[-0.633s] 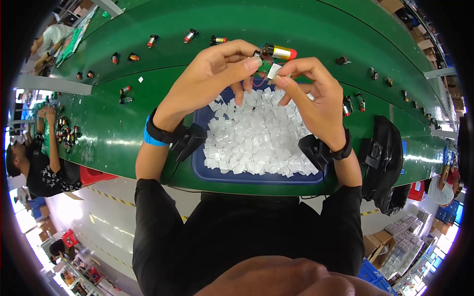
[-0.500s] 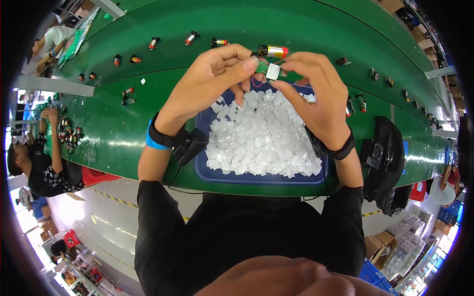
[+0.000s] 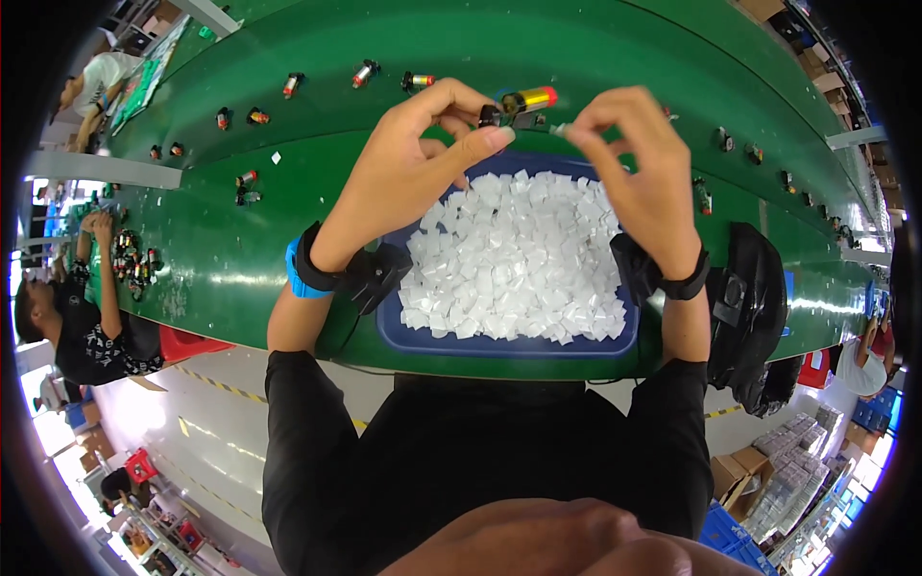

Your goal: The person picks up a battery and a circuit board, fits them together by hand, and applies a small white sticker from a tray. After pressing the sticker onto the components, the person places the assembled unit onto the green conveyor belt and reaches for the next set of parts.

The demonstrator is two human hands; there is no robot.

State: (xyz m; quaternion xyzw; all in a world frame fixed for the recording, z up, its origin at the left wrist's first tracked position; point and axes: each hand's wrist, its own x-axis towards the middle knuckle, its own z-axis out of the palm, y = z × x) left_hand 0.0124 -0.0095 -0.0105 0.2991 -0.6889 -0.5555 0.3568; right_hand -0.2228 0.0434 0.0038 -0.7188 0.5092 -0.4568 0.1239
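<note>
Bench, green, with small battery units along its far side. Tray, blue, heaped with white squares. Floor, pale, taped; co-worker at left; cardboard boxes lower right. Battery assembly, above tray's far edge, black end pinched between thumb and fingers of left hand. Right hand, blurred, thumb and forefinger close together at small pale piece; grip cannot be told. Since earlier frame: right hand shifted rightward; assembly's red end tilted up.
</note>
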